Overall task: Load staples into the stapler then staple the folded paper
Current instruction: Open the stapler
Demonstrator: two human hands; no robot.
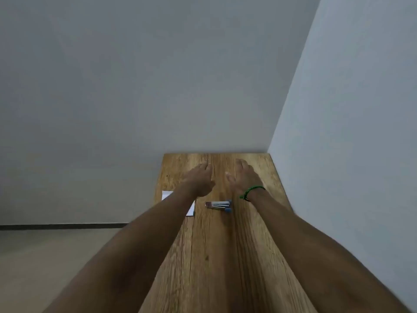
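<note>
A small stapler (219,205) with a blue end lies on its side on the wooden table (225,245), between my two forearms. White folded paper (190,208) lies at the table's left edge, partly hidden under my left forearm. My left hand (199,180) and my right hand (244,177) rest flat, palms down, on the far part of the table beyond the stapler. Both hold nothing, fingers loosely stretched. A green band circles my right wrist (251,192). No loose staples are visible.
The narrow table runs away from me into a corner: a grey wall (158,75) at its far end and a pale wall (349,132) along its right side. Floor (56,256) lies to the left, below the table edge.
</note>
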